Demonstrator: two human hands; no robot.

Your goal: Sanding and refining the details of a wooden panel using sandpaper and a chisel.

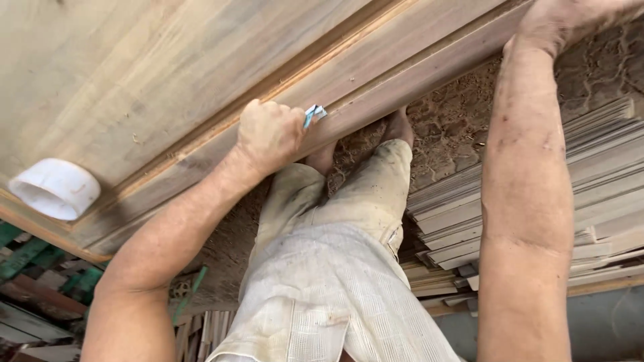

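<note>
A large wooden door panel [168, 74] with a raised frame edge fills the upper left. My left hand [268, 134] is closed around a small blue and white tool [313, 114], whose tip rests on the groove along the panel's edge. My right hand [563, 20] grips the same edge at the upper right, with the arm stretched out. Below the panel I see my own legs in dusty light trousers [335, 201] and a pale shirt.
A white plastic tub [55, 188] sits on the panel at the left. Stacked thin wood slats [537, 194] lie on the right. Sawdust covers the floor [456, 121]. Green-painted scrap wood [40, 261] lies at the lower left.
</note>
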